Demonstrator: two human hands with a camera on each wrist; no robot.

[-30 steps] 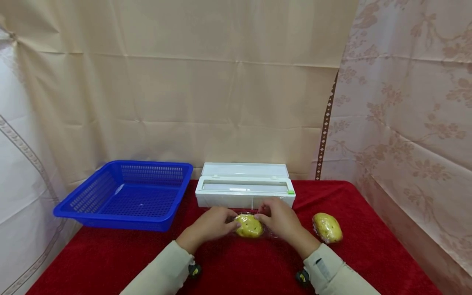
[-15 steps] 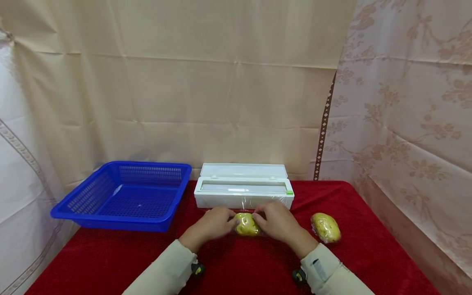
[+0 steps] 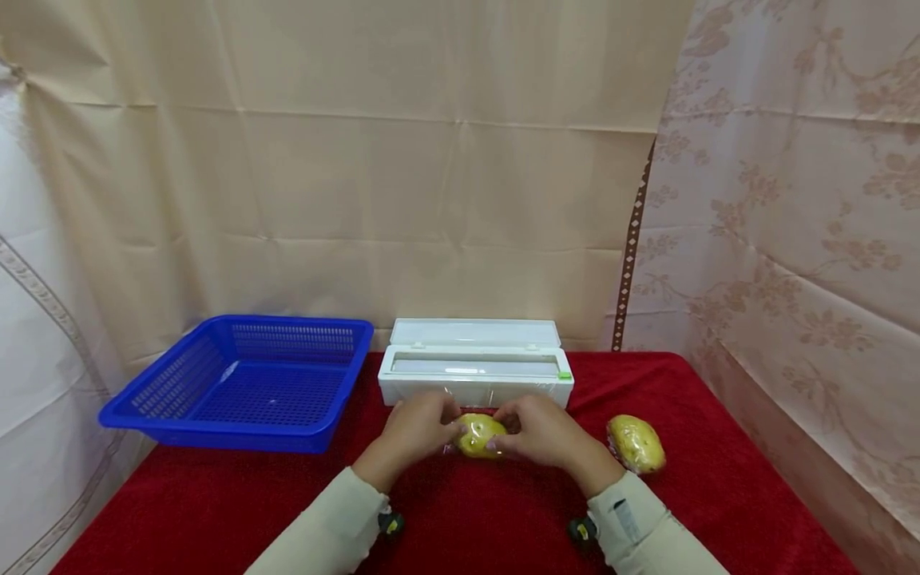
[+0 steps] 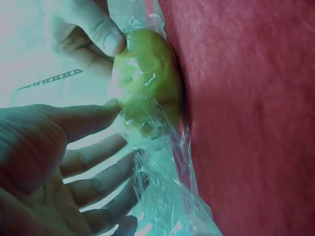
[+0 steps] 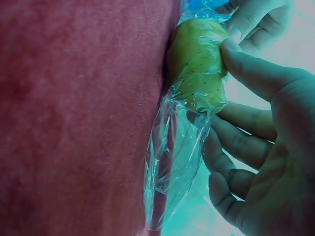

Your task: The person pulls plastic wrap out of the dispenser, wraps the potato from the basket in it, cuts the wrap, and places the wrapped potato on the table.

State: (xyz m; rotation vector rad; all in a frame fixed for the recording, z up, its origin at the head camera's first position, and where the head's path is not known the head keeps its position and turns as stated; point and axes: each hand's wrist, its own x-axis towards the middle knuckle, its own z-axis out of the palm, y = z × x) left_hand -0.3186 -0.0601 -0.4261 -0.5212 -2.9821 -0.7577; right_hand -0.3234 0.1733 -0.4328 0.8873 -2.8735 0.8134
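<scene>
A yellow potato [image 3: 477, 435] in clear cling film lies on the red cloth between both hands. My left hand [image 3: 418, 431] holds its left end, thumb on the potato [image 4: 145, 78] and fingers beside the loose film [image 4: 167, 196]. At the other end, my right hand [image 3: 542, 431] grips the potato [image 5: 199, 59] with the thumb on one side and curled fingers on the other. A loose tail of film [image 5: 172, 162] hangs out past that end. Just behind the hands stands a white cling film dispenser [image 3: 474, 391], its lid raised.
A second film-wrapped potato [image 3: 636, 444] lies to the right of my right hand. At the left stands a blue plastic basket [image 3: 237, 435]. The table's red cloth [image 3: 489, 527] runs back to a beige curtain [image 3: 359, 176].
The potato has turned a little between the hands, and more film now lies around it. My right thumb has shifted lower on it, and my left hand has moved slightly right.
</scene>
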